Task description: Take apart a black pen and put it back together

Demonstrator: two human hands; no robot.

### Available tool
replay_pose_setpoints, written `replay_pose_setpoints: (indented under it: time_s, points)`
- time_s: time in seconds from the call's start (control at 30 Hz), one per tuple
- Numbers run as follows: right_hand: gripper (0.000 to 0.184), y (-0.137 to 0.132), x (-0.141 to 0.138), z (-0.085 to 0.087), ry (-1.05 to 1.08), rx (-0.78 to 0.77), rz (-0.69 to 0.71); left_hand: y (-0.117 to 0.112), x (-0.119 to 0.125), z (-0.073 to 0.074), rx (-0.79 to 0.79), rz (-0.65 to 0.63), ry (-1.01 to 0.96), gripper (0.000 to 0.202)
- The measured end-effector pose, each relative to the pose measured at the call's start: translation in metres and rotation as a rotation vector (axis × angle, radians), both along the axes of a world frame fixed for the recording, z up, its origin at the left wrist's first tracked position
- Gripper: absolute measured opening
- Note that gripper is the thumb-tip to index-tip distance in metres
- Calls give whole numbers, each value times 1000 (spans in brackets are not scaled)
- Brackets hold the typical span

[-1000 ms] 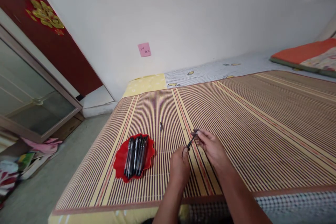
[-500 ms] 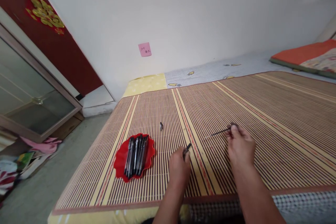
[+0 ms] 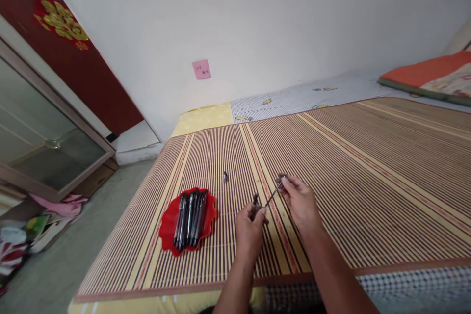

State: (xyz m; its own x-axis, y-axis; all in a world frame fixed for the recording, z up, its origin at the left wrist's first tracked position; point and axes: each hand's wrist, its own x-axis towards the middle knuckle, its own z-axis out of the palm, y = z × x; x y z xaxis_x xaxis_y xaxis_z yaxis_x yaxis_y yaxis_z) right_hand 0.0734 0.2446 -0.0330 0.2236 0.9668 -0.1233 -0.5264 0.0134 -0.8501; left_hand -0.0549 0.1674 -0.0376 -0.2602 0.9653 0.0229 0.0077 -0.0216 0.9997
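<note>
My left hand (image 3: 249, 228) is closed around a dark pen barrel (image 3: 255, 200) whose end sticks up above the fingers. My right hand (image 3: 300, 200) pinches a thin pen refill (image 3: 274, 193) that slants down to the left, its tip right at the barrel by my left fingers. Both hands hover over a striped bamboo mat (image 3: 368, 167) on a bed. Left of my hands, a red scalloped dish (image 3: 170, 228) holds several dark pens (image 3: 190, 216) side by side. A small dark pen part (image 3: 225, 176) lies loose on the mat beyond the dish.
A white wall with a pink sticky note (image 3: 201, 69) stands behind the bed. An orange cushion (image 3: 430, 76) lies at the far right. On the left are a glass-fronted cabinet (image 3: 44, 142) and clutter on the floor (image 3: 33, 225). The mat's front edge runs just below my wrists.
My right hand, which had pulled away to the right with the refill half a second ago, has come back left so the refill's tip meets the barrel. My left hand stayed roughly in place.
</note>
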Motion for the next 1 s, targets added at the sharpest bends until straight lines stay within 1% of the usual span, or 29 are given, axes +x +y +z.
replay_pose_setpoints:
  time_s: [0.1, 0.23, 0.37, 0.47, 0.53, 0.67, 0.8, 0.93, 1.0]
  points:
    - [39, -2, 2, 5, 104, -15, 77, 1, -3, -2, 12, -12, -1, 29]
    - [38, -2, 5, 5, 176, 13, 169, 1, -4, -4, -33, -55, -62, 37]
    - [37, -2, 8, 4, 164, 35, 190, 1, -3, -1, -92, -82, -187, 43]
    - [39, -3, 8, 6, 115, 54, 194, 1, -2, 0, -95, -54, -266, 42]
    - [39, -4, 8, 6, 77, 81, 218, 1, -1, 0, -76, -25, -265, 40]
    - [37, -5, 7, 6, 63, 100, 266, 1, -2, -3, -42, 12, -196, 34]
    - [39, -4, 4, 4, 62, 87, 237, 0, -2, -3, -4, -2, -132, 34]
    - [38, -4, 0, 2, -1, 64, 118, -1, -1, -3, 2, -62, -124, 38]
    - [38, -5, -1, 2, -18, 51, 69, -2, -1, -3, 18, -66, -117, 41]
